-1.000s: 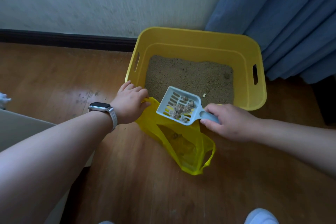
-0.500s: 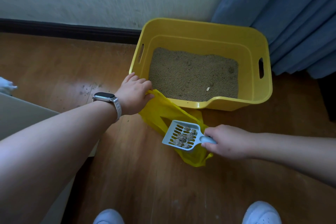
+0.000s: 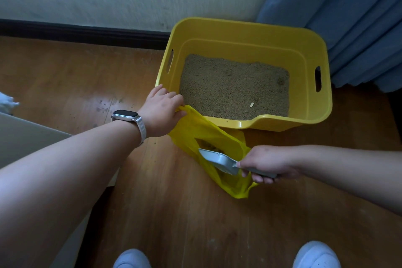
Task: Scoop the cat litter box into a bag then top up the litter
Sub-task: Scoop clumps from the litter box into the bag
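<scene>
A yellow litter box point(image 3: 309, 54) with brown litter point(image 3: 235, 85) stands on the wooden floor against the wall. In front of it lies an open yellow plastic bag point(image 3: 191, 130). My left hand point(image 3: 162, 109) grips the bag's upper edge by the box's front left corner. My right hand point(image 3: 267, 163) holds the handle of a pale blue slotted scoop point(image 3: 217, 160). The scoop is tipped on its side inside the bag's mouth, and clumps show in the bag just beyond it.
Blue curtains point(image 3: 359, 17) hang to the right behind the box. A dark skirting board point(image 3: 82, 32) runs along the wall. A pale flat object point(image 3: 24, 137) sits at the left edge. My two shoes point(image 3: 132, 259) are at the bottom.
My right hand carried the scoop with clumps from over the box down into the bag and tipped it over. My left hand kept its grip on the bag's edge.
</scene>
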`<action>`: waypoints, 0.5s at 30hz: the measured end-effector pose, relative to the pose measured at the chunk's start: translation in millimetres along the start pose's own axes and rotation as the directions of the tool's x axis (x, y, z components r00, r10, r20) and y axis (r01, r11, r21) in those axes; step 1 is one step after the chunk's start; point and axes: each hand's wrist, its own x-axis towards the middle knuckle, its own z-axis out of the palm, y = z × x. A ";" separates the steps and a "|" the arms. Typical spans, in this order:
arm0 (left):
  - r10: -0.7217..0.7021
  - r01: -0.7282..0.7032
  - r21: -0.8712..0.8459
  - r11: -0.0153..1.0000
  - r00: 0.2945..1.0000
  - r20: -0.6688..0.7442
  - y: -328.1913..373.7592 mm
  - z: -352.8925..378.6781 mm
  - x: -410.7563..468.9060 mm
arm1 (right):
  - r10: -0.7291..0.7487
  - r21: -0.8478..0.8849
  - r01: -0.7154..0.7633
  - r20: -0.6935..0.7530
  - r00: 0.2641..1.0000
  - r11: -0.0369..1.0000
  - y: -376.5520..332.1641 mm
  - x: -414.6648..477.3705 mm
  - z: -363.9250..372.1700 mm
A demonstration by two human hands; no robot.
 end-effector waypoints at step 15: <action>0.005 -0.006 -0.004 1.000 1.000 -0.014 -0.8 1.8 -0.5 | -0.320 -0.207 0.279 -0.202 0.926 0.938 -51.7 -45.3 -65.2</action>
